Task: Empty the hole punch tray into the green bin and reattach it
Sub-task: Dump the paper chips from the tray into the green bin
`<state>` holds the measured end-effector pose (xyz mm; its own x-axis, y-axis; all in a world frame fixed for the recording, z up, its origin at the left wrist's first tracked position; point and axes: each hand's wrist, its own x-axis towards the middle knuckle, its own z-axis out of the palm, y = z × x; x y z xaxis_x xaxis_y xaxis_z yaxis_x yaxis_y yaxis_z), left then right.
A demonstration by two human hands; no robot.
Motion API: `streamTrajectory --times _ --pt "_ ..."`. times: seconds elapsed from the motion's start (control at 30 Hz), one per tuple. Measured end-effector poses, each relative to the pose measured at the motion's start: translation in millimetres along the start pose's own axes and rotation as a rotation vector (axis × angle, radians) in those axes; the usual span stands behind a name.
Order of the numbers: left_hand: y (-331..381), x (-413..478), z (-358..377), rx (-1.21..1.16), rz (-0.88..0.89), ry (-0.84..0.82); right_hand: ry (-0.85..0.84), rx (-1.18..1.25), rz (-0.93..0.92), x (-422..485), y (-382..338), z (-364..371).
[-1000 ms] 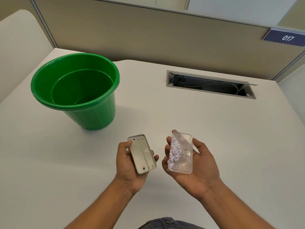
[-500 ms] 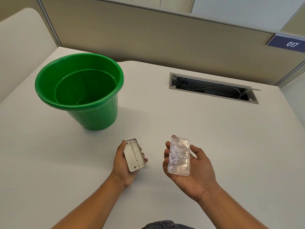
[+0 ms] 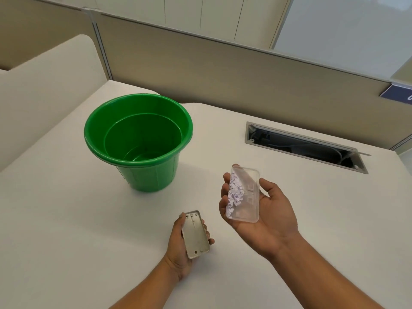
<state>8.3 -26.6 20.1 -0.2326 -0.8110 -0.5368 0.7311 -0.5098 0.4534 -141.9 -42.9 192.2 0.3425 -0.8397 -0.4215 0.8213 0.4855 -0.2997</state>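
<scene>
The tray, a clear plastic shell, is detached and lies cupped in the right hand at centre right of the frame, fingers closed around its edges, open side up. A heap of pale paper discs sits along its left side, so emptying is judged not yet done. The hole punch, seen from its grey metal underside, is clasped in the left hand at lower centre, thumb on one long edge and fingers wrapped round the other; whether it touches the desk cannot be told. The green bin stands upright at centre left, well apart from both hands, with no discs visible inside. Status: removal complete; carrying the tray over the bin, tipping it and refitting it to the punch all remain. Against the earlier frames, the hands have separated: the right hand has lifted the tray up the frame and nearer the bin's level, while the left hand with the punch has dropped lower. The discs remain bunched at the same side of the tray. The view has also pitched upward, so the bin and the cable slot at centre right now sit lower in the frame, and more of the partition shows across the top.
</scene>
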Motion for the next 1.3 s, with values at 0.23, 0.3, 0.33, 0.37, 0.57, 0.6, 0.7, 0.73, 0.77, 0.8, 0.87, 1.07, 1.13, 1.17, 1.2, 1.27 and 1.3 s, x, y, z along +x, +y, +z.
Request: streamTrajectory --times 0.23,0.3,0.33,0.37,0.57,0.6,0.7,0.73,0.77,0.8,0.87,1.07,1.13,1.17,1.2,1.27,1.3 --pt "5.2 2.5 -0.1 -0.052 -0.061 0.039 -0.115 -0.222 -0.064 59.9 -7.7 93.8" --pt "7.8 2.8 0.4 -0.088 -0.1 0.03 -0.157 -0.302 -0.072 82.2 -5.9 122.3" --pt "8.6 3.1 1.1 -0.112 -0.122 0.022 -0.167 -0.363 -0.088 93.2 -4.6 135.0" --pt "10.5 3.4 0.6 -0.133 -0.144 0.013 -0.166 -0.451 -0.111 105.2 -1.5 146.5" --pt "17.8 1.9 -0.8 -0.179 -0.185 -0.034 -0.101 -1.435 -0.248 167.9 24.3 163.3" --pt "18.6 1.1 0.8 -0.189 -0.182 -0.04 -0.136 -1.593 -0.23 172.9 26.2 161.1" --pt "20.4 0.1 2.3 -0.219 -0.18 -0.041 -0.147 -1.849 -0.249 180.2 28.1 157.1" --pt "20.0 0.5 2.3 -0.227 -0.183 -0.035 -0.135 -1.859 -0.257 180.9 27.5 156.6" --pt "19.7 1.4 1.6 -0.226 -0.189 -0.025 -0.125 -1.837 -0.248 181.4 26.7 156.6" --pt "19.4 2.1 1.1 -0.222 -0.193 -0.018 -0.121 -1.809 -0.233 181.7 25.7 156.7" --pt "19.7 2.4 1.4 -0.209 -0.188 -0.016 -0.122 -1.77 -0.221 181.7 23.2 157.1" --pt "20.3 0.9 2.6 -0.193 -0.189 -0.025 -0.129 -1.482 -0.174 175.4 13.3 160.5" --pt "18.4 3.0 0.8 -0.184 -0.192 -0.021 -0.127 -1.409 -0.125 173.3 9.6 159.7" --pt "18.2 3.5 0.4 -0.175 -0.194 -0.021 -0.13 -1.392 -0.104 172.6 8.1 159.6" --pt "18.5 2.9 0.9 -0.169 -0.191 -0.027 -0.142 -1.377 -0.096 172.3 7.2 159.8" --pt "20.5 -0.5 4.0 -0.153 -0.179 -0.059 -0.17 -1.39 -0.154 172.8 7.5 160.2" --pt "21.9 -2.2 5.8 -0.144 -0.171 -0.077 -0.176 -1.454 -0.245 172.5 8.4 161.0"
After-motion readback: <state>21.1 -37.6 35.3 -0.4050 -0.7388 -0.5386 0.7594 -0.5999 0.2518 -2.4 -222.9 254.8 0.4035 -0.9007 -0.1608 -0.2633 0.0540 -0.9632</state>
